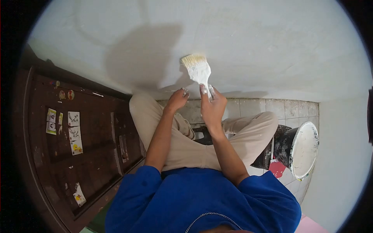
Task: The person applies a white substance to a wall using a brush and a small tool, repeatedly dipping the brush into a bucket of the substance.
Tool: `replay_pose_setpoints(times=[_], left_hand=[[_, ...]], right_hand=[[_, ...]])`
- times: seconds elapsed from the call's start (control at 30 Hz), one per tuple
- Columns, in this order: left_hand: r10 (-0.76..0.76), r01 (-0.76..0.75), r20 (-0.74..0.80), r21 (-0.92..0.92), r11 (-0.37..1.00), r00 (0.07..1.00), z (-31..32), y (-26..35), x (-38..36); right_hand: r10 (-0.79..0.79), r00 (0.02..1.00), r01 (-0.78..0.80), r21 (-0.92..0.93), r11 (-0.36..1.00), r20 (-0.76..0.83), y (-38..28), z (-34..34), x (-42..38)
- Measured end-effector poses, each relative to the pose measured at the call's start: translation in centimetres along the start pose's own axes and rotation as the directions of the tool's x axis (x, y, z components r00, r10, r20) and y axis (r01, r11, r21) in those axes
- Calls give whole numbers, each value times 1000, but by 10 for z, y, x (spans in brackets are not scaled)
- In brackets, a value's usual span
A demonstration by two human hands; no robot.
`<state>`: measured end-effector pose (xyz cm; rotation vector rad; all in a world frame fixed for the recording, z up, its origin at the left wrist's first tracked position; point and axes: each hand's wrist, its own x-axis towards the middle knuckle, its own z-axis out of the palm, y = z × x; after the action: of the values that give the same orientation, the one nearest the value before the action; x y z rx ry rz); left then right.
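Observation:
My right hand [213,105] grips the handle of a wide paintbrush [197,69] coated in white paint. Its bristles press against the white wall [252,42] in front of me. My left hand [178,99] is loosely curled beside it with nothing in it, its fingertips close to the base of the wall and smeared with white. I sit low with both knees in beige trousers [151,112] drawn up against the wall.
A paint bucket [301,149] with a white-coated inside stands at my right on the tiled floor [272,106], beside a red scrap [277,169]. A dark wooden door [77,147] with stickers fills the left. Another white wall [342,155] closes the right side.

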<state>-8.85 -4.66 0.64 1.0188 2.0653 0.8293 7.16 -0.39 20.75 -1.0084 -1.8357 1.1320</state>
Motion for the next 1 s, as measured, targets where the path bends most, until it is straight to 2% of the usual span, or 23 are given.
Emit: replay_pose_setpoints(times=[0.13, 0.23, 0.33, 0.4, 0.43, 0.47, 0.53, 0.57, 0.63, 0.7, 0.73, 0.83, 0.9, 0.93, 1.0], left_hand=[[36, -36, -6, -51, 998, 999, 6, -7, 6], [81, -81, 10, 1, 997, 997, 10, -8, 10], [8, -9, 19, 49, 999, 1000, -3, 14, 2], [-110, 105, 62, 74, 992, 992, -7, 15, -4], [-95, 89, 46, 109, 990, 994, -5, 11, -7], [-74, 69, 32, 143, 987, 997, -3, 9, -7], [-58, 53, 34, 139, 989, 998, 0, 1, 5], [-74, 68, 61, 103, 992, 995, 3, -5, 8], [-66, 59, 66, 101, 993, 996, 6, -8, 9], [-16, 11, 25, 179, 984, 1000, 1, 1, 2], [-29, 22, 51, 138, 990, 998, 0, 4, 0], [-45, 40, 85, 52, 998, 995, 1, 9, 2], [-23, 20, 50, 46, 999, 999, 3, 6, 3], [-57, 56, 81, 22, 998, 995, 2, 5, 2], [-112, 117, 139, -31, 993, 984, 0, 7, 3]], right_hand=[[-89, 991, 101, 125, 987, -98, -11, 3, -14], [47, 999, -46, -66, 997, 16, 31, 18, -4], [-75, 996, 55, -287, 956, -58, 123, 40, -15], [152, 988, -151, -293, 944, -19, 165, 46, -21], [275, 961, -261, -307, 915, 2, 177, 46, -28], [288, 957, -280, -310, 909, -19, 189, 49, -31], [292, 954, -297, -314, 902, -62, 178, 49, -16], [346, 938, -340, -213, 916, -10, 174, 44, -12], [439, 891, -441, -14, 897, 115, 69, 12, 4], [272, 960, -279, 135, 951, 73, 31, 3, 2], [189, 981, -194, 202, 960, 44, 22, 1, -1], [53, 998, -48, 202, 978, -21, 13, 12, 3], [21, 999, -18, 53, 998, -50, 42, 29, 1], [-2, 998, 0, -24, 1000, -64, 64, 38, -4], [114, 993, -110, -108, 988, 26, 124, 49, -22]])
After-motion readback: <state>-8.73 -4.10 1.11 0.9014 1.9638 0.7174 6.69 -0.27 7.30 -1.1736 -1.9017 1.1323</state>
